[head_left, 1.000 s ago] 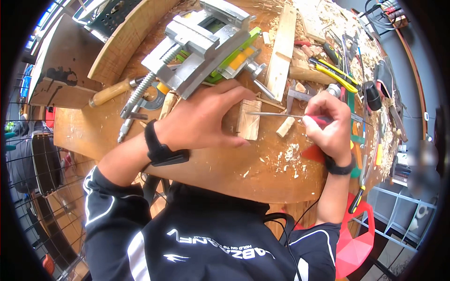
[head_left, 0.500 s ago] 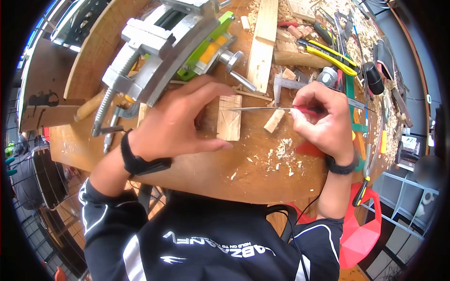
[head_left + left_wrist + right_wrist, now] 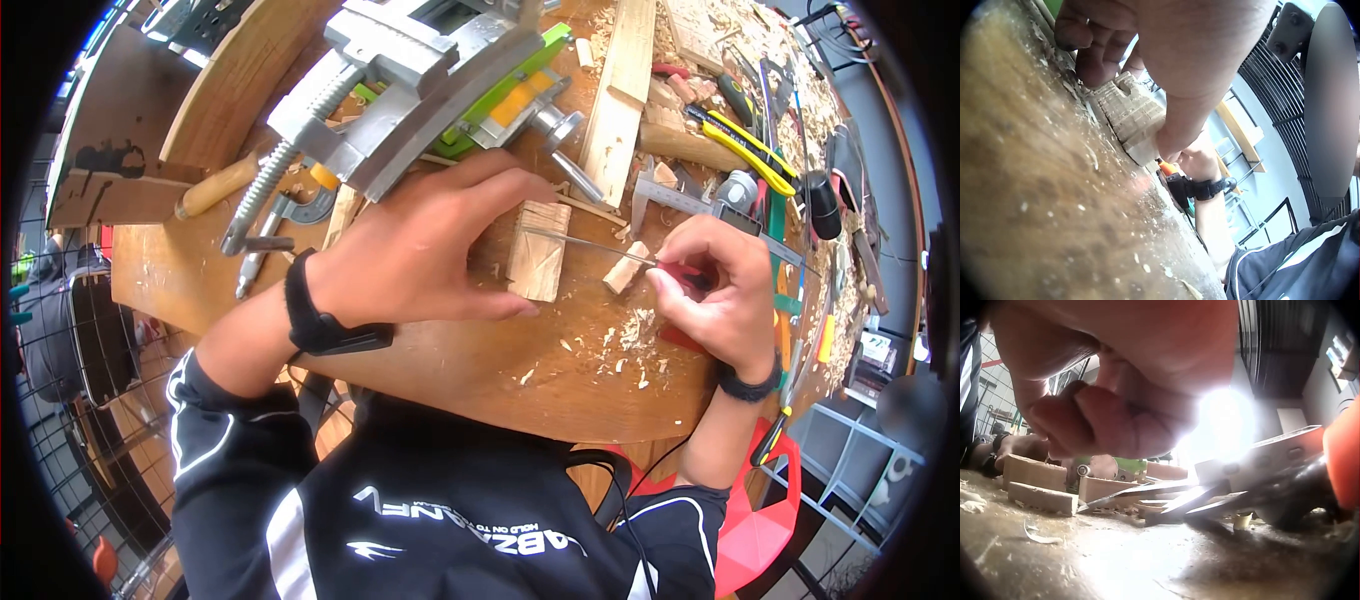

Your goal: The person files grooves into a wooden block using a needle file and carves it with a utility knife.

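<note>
My left hand (image 3: 425, 240) holds a small wood block (image 3: 540, 255) on the bench, thumb at the near end and fingers at the far end. In the left wrist view, the block (image 3: 1132, 115) has a notch in its upper face, and the thumb presses its end. My right hand (image 3: 715, 290) pinches the red handle of a slim needle file (image 3: 600, 246). The file's thin metal shaft reaches left across the block's top, near the far end. Curled fingers hide most of the handle. A smaller wood piece (image 3: 625, 268) lies between the block and my right hand.
A metal vise (image 3: 400, 110) with a green base stands beyond my left hand. Behind the block are a long wood strip (image 3: 620, 95), a caliper (image 3: 675, 195) and a yellow utility knife (image 3: 745, 150). Shavings (image 3: 640, 335) lie on the bench (image 3: 480, 370) near my right hand.
The file has drawn back slightly to the right, then slid left across the block, its shaft now more slanted. My left hand keeps its hold. The whole head view has shifted too.
</note>
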A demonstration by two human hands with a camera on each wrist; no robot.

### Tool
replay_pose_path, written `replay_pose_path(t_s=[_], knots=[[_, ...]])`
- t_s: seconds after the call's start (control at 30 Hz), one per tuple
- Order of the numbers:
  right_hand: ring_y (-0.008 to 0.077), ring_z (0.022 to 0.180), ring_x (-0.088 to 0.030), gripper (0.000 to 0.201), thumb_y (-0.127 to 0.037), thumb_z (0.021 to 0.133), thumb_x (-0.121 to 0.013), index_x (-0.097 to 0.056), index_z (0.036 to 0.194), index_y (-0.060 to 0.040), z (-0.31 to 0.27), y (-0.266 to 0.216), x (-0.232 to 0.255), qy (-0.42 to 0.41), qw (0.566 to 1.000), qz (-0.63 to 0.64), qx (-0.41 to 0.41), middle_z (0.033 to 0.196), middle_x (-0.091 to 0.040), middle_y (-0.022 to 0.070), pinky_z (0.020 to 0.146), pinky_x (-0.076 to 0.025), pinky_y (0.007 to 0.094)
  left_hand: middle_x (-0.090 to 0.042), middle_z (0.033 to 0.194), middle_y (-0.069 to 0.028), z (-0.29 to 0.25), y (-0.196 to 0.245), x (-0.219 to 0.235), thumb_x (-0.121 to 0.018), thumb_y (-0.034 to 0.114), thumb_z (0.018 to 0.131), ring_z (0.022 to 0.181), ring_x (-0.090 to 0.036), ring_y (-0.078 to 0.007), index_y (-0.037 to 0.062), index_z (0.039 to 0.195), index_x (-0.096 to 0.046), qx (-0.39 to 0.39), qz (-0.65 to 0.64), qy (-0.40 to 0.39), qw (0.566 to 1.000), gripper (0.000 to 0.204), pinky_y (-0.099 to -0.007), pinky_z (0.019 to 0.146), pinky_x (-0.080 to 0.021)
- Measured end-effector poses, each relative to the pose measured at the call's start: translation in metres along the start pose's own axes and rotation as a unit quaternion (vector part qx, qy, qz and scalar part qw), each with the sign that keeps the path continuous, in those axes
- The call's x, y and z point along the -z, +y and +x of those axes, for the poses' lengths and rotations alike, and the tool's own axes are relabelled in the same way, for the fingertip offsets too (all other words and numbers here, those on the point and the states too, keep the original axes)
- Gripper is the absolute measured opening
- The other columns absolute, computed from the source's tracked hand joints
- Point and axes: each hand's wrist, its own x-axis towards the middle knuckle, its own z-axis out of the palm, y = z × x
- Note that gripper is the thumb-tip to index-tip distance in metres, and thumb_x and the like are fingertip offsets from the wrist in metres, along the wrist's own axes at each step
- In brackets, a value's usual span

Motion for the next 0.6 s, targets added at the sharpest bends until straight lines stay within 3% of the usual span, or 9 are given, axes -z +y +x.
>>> replay_pose_path(t_s=[0.07,0.17,0.33,0.43,0.6], knots=[[0.0096,0.062,-0.061,0.012,0.003,0.077,-0.078,-0.07,0.085,-0.0006,0.0,0.001,0.001,0.019,1.0,-0.001,0.014,0.078,-0.069,0.0048,0.055,-0.047,0.0242,-0.064,0.123,-0.0085,0.001,-0.003,-0.002,-0.094,0.02,0.065,0.082,-0.068,-0.0225,0.0079,0.129,-0.059,-0.036,0.009,0.019,0.999,0.074,-0.0321,0.069,-0.057],[0.0097,0.063,-0.061,0.013,0.003,0.075,-0.079,-0.071,0.085,-0.0009,0.002,0.005,-0.013,0.052,0.997,0.043,0.048,0.078,-0.068,0.0047,0.055,-0.046,0.0234,-0.064,0.124,-0.0088,0.0,-0.001,-0.001,-0.094,0.021,0.065,0.083,-0.069,-0.0237,0.0073,0.13,-0.059,-0.017,0.004,0.006,1.0,0.075,-0.0324,0.07,-0.058],[0.0113,0.07,-0.066,0.015,0.004,0.075,-0.079,-0.071,0.086,-0.0008,-0.001,-0.001,0.004,0.021,1.0,0.012,0.015,0.081,-0.07,0.0065,0.061,-0.05,0.0232,-0.064,0.123,-0.0091,0.0,0.0,0.0,-0.094,0.022,0.066,0.084,-0.069,-0.0238,0.0072,0.129,-0.058,-0.011,0.004,-0.001,1.0,0.075,-0.0322,0.07,-0.058],[0.0101,0.069,-0.064,0.017,0.004,0.074,-0.08,-0.07,0.086,-0.0012,0.0,0.008,-0.002,0.069,0.996,0.024,0.051,0.08,-0.069,0.0059,0.06,-0.049,0.0232,-0.063,0.122,-0.0092,0.0,-0.004,-0.002,-0.094,0.021,0.066,0.082,-0.069,-0.0226,0.0075,0.129,-0.059,-0.023,0.002,0.013,1.0,0.074,-0.0318,0.069,-0.058],[0.011,0.069,-0.064,0.016,0.004,0.074,-0.079,-0.068,0.084,-0.0016,0.001,-0.002,-0.003,0.036,0.998,0.034,0.034,0.081,-0.069,0.0061,0.06,-0.049,0.0241,-0.064,0.12,-0.0091,0.001,0.0,0.001,-0.094,0.021,0.066,0.079,-0.068,-0.0211,0.0076,0.129,-0.059,-0.023,0.011,0.005,1.0,0.074,-0.0314,0.067,-0.057]])
